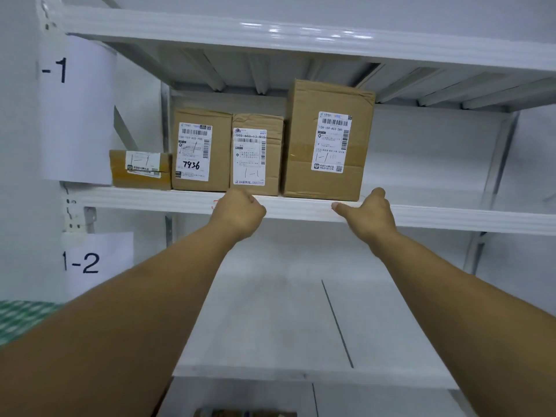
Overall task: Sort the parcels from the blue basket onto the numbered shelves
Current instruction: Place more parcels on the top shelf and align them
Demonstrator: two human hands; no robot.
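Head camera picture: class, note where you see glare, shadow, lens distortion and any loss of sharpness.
In the head view, glare streaks the upper shelf beam; shadow fills the underside above the parcels; the wide lens skews the shelf edge and stretches the forearms; the fine label print is too soft to read, but the handwritten 7936 is clear.

The tall parcel (pixel 301 115) before me is brown cardboard, its label (pixel 331 142) white with black print. The shelf (pixel 451 218) under it is white. Far below-left of it I see a green-and-white checked surface (pixel 21 317).
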